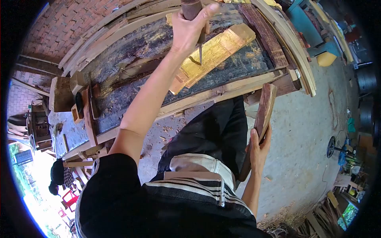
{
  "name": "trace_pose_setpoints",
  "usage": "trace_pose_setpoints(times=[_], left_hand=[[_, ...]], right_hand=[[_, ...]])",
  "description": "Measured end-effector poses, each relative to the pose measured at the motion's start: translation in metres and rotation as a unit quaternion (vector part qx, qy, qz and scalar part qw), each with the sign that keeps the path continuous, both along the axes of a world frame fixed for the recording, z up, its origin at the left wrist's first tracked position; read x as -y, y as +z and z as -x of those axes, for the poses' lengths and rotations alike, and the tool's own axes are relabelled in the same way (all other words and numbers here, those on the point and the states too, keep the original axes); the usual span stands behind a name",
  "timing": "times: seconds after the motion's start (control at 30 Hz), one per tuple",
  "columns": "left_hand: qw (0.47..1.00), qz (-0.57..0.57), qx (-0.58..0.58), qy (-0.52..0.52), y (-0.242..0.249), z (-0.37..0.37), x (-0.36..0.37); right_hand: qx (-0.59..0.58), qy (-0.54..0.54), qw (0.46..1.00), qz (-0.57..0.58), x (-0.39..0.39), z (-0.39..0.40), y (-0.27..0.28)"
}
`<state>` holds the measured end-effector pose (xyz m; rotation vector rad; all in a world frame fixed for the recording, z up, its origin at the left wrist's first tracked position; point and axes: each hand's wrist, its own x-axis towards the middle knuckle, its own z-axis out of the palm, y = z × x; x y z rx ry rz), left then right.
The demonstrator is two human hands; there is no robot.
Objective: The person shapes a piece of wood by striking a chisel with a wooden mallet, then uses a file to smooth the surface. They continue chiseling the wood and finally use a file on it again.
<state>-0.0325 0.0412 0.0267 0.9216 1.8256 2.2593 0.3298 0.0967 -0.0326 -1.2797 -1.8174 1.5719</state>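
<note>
While left fingers clamp a chisel on pale yellow wood, right hand grips a mallet.

Quick count from what I can see: two hands, the left hand and the right hand. One chisel, one yellowish carved plank, one flat wooden mallet, one dark workbench, one red plastic chair.

Left hand grips a chisel over the yellow plank — right hand holds a wooden mallet.
</note>
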Motion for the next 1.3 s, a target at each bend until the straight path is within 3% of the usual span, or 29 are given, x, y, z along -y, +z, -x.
trace_pose_setpoints(times=[0.1, 0.17, 0.2, 0.23, 0.3, 0.33, 0.37, 0.43, 0.47, 0.7, 1.13, 1.3], left_hand=[[1.000, 0.001, 0.007, -0.007, 0.007, 0.001, 0.002], [0.985, 0.046, 0.156, 0.050, 0.034, -0.014, -0.003], [0.997, 0.030, 0.028, -0.063, 0.024, -0.004, 0.003], [0.997, 0.028, 0.029, -0.060, 0.014, 0.001, 0.002], [0.988, 0.007, -0.154, 0.024, 0.008, 0.003, -0.002], [0.987, 0.076, -0.135, 0.039, 0.003, 0.003, 0.002], [0.987, 0.074, -0.136, 0.040, 0.005, 0.001, 0.005], [0.986, 0.092, -0.135, -0.035, 0.013, -0.004, 0.007], [0.991, 0.074, -0.075, -0.078, 0.022, -0.015, 0.011], [0.998, -0.054, -0.012, 0.027, 0.022, -0.019, -0.003], [0.992, 0.013, -0.108, 0.063, 0.032, -0.025, 0.008], [0.995, 0.026, -0.067, 0.065, 0.028, -0.028, 0.012]], right_hand=[[0.002, 0.004, 0.999, -0.054, -0.002, -0.004, -0.010], [0.011, 0.002, 1.000, 0.008, 0.004, 0.003, 0.007], [0.012, 0.005, 1.000, 0.007, 0.004, 0.003, 0.007], [0.017, 0.004, 1.000, 0.003, 0.005, 0.003, 0.007], [0.021, 0.003, 1.000, -0.004, 0.005, 0.003, 0.007], [0.023, 0.002, 1.000, -0.005, 0.006, 0.004, 0.007], [0.024, 0.001, 1.000, -0.006, 0.005, 0.004, 0.007], [0.017, 0.001, 1.000, -0.016, 0.005, 0.004, 0.004], [0.012, 0.001, 1.000, -0.022, 0.005, 0.004, 0.002], [0.001, 0.004, 1.000, -0.009, 0.008, 0.003, 0.009], [0.011, 0.040, 0.999, 0.014, 0.004, 0.014, 0.016], [-0.014, 0.093, 0.996, 0.010, -0.008, 0.055, 0.046]])
